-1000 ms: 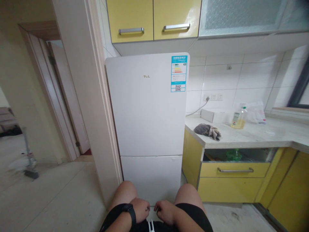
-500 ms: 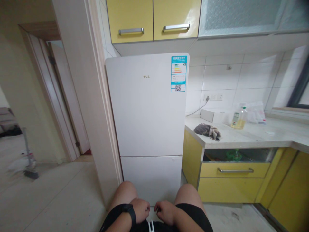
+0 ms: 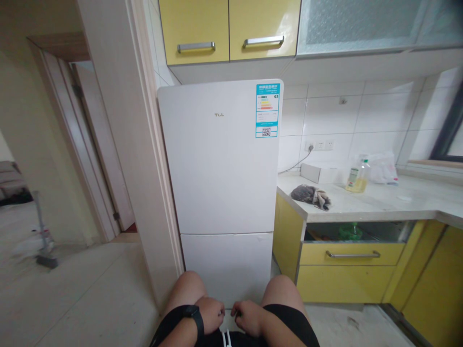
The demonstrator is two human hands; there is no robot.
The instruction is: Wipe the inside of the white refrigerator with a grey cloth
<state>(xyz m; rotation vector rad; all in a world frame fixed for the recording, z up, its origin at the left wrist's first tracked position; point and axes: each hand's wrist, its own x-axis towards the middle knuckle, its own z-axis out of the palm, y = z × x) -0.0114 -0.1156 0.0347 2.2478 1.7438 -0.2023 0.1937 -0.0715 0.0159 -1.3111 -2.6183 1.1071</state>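
Observation:
I sit facing a white two-door fridge whose doors are both closed. My left hand, with a black watch on its wrist, rests between my knees with the fingers curled. My right hand lies beside it, fingers also curled, close to the white drawstring of my black shorts. Whether either hand pinches anything is hard to make out. The fridge's lower door stands just beyond my knees.
Yellow wall cabinets hang above the fridge. To the right a pale worktop carries a crumpled rag, an oil bottle and a plastic bag. A yellow drawer below stands partly open. A doorway opens at left.

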